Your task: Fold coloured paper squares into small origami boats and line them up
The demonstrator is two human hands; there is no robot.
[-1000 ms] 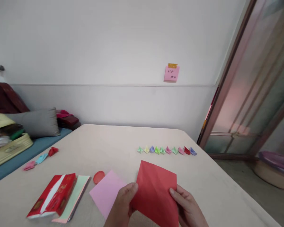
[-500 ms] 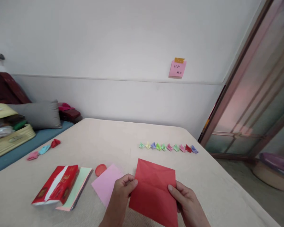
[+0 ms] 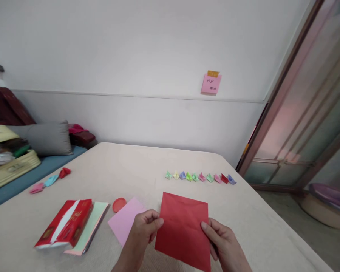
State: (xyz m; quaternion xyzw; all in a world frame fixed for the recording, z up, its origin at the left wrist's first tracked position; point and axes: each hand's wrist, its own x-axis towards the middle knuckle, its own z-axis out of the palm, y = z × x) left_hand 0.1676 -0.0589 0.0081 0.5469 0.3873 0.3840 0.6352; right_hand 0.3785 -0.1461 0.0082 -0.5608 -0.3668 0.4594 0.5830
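A creased square of red paper (image 3: pixel 183 230) is held up over the near part of the table, tilted toward me. My left hand (image 3: pixel 146 228) pinches its left edge between thumb and fingers. On the opposite edge, my right hand (image 3: pixel 222 240) grips with the thumb in front and the fingers behind. A pink paper sheet (image 3: pixel 127 219) lies flat just left of my left hand, partly covered by it. Beside that sheet is a round red lid (image 3: pixel 119 205).
A red tissue pack (image 3: pixel 66 223) rests on a stack of coloured paper (image 3: pixel 92 226) at the left. Several small folded paper pieces (image 3: pixel 195 176) line up at the back right of the table (image 3: pixel 130 162). More folded pieces (image 3: pixel 51 180) lie near the left edge.
Both hands keep their hold on the red paper, which has flattened slightly. The whole view has shifted a little.
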